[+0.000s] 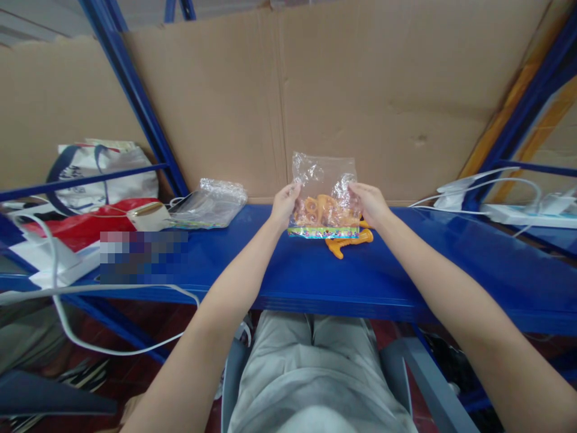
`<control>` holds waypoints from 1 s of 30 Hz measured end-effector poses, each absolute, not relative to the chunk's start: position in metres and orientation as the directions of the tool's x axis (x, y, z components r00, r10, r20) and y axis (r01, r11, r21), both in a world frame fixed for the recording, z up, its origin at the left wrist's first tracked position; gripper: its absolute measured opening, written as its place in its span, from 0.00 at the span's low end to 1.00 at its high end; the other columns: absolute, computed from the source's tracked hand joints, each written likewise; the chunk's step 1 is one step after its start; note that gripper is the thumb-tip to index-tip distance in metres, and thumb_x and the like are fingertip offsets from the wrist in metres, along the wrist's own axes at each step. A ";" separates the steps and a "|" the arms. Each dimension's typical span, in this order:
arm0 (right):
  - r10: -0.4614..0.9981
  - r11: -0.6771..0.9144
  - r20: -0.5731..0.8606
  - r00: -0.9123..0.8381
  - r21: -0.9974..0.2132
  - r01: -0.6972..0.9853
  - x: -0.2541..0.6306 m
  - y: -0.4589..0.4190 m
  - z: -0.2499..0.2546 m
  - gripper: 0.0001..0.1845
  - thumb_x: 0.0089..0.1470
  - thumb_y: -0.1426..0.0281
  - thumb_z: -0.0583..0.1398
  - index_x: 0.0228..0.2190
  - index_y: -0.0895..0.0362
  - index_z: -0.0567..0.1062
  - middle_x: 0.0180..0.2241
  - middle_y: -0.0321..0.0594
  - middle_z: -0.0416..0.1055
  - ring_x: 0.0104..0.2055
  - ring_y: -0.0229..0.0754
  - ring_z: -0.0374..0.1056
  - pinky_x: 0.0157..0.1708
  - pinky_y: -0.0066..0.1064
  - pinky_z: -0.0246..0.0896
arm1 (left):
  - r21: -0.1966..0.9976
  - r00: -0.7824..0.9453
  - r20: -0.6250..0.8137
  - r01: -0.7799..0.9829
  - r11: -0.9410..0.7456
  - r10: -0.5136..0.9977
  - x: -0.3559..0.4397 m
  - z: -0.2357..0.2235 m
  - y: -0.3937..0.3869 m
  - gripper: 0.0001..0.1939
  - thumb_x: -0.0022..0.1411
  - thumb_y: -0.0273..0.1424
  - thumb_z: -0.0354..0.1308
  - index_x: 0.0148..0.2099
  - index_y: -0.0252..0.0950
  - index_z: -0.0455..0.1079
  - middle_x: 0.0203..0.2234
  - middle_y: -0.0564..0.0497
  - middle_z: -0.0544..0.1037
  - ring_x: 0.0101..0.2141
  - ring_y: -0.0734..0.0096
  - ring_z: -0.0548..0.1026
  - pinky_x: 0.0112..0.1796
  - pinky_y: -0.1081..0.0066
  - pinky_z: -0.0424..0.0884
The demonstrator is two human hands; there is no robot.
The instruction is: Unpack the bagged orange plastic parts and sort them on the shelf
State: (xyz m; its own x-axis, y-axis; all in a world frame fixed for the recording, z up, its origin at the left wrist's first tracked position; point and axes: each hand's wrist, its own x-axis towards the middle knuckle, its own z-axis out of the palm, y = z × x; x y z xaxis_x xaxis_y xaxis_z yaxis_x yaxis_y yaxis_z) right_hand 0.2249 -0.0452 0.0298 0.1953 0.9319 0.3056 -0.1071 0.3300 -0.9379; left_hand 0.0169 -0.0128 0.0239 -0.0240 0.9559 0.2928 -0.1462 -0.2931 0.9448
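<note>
Both my hands hold up a clear plastic bag (323,171) with a colourful printed strip along its lower edge. My left hand (285,203) pinches the bag's left side, and my right hand (368,201) pinches its right side. Through the film, or behind it, several orange plastic pieces (322,207) show; I cannot tell whether they are all inside. Below the bag, on the blue shelf top, lies an orange toy piece (350,242) with a bent, branching shape. Part of it is hidden behind the bag.
A stack of clear plastic bags (210,204) lies left on the blue table (315,282). Farther left are a red bag (90,222), a white tote bag (106,171) and a white cable (56,288). White power strips (527,213) sit at right. A cardboard wall (351,90) stands behind.
</note>
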 end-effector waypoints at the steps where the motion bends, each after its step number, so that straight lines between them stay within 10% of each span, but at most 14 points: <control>1: 0.931 0.327 0.301 0.208 -0.940 -0.101 0.224 -0.045 0.029 0.10 0.56 0.68 0.63 0.24 0.54 0.75 0.24 0.34 0.74 0.28 0.38 0.70 0.38 0.35 0.71 | 0.948 -0.035 0.285 -0.137 -0.287 0.958 0.018 0.024 -0.013 0.09 0.67 0.37 0.61 0.42 0.37 0.75 0.13 0.61 0.64 0.14 0.81 0.61 0.20 0.78 0.59; 16: 0.925 0.367 0.353 0.141 -0.926 -0.091 0.226 -0.036 0.020 0.16 0.41 0.58 0.72 0.25 0.54 0.76 0.20 0.29 0.63 0.23 0.33 0.57 0.23 0.26 0.54 | 0.932 -0.108 0.271 -0.221 -0.289 0.957 0.016 0.023 -0.013 0.14 0.66 0.36 0.59 0.30 0.36 0.65 0.16 0.59 0.67 0.14 0.81 0.62 0.19 0.79 0.56; 30: 0.894 0.408 0.357 0.272 -0.899 -0.158 0.223 -0.038 0.023 0.13 0.50 0.66 0.68 0.22 0.55 0.71 0.14 0.24 0.53 0.16 0.29 0.49 0.17 0.24 0.45 | 0.893 -0.089 0.240 -0.371 -0.256 0.967 0.018 0.019 -0.007 0.19 0.67 0.36 0.57 0.24 0.36 0.63 0.12 0.60 0.62 0.13 0.80 0.62 0.18 0.78 0.53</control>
